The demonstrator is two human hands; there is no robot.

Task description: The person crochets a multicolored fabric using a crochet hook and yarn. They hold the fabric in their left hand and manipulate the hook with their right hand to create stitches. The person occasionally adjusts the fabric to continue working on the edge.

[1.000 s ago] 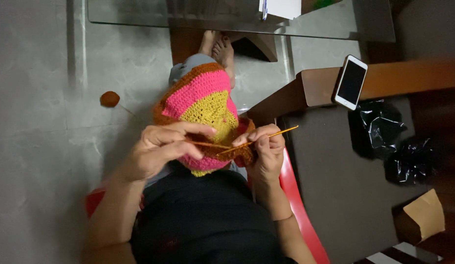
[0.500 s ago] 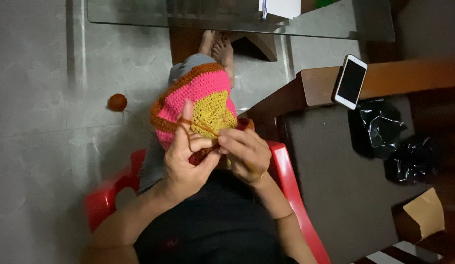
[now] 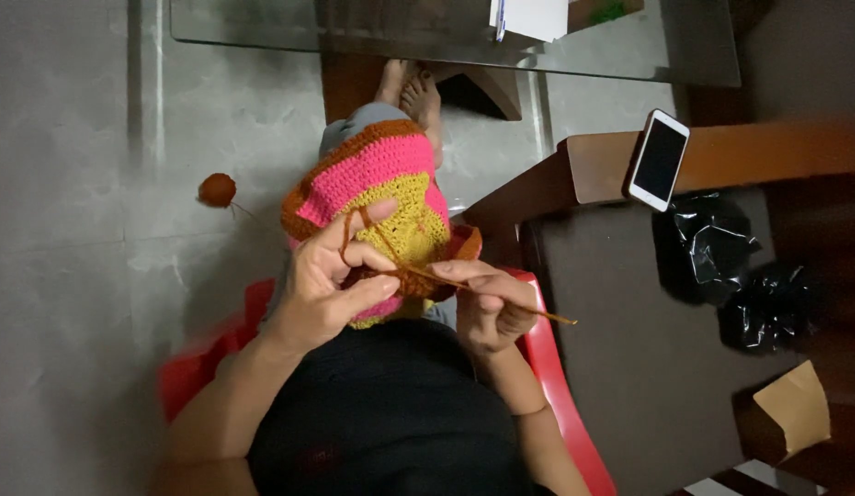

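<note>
With the crochet piece (image 3: 381, 197) draped over my knee, my left hand (image 3: 326, 285) pinches its near edge, fingers closed. Right hand (image 3: 482, 303) just beside it, fingers clamped on the hook (image 3: 501, 298). Yarn ball (image 3: 217, 189) on the floor, well left of the piece.

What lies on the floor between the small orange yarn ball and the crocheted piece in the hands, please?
In the head view, only bare grey floor separates the yarn ball from the crocheted piece; a thin strand trails from the ball.
</note>
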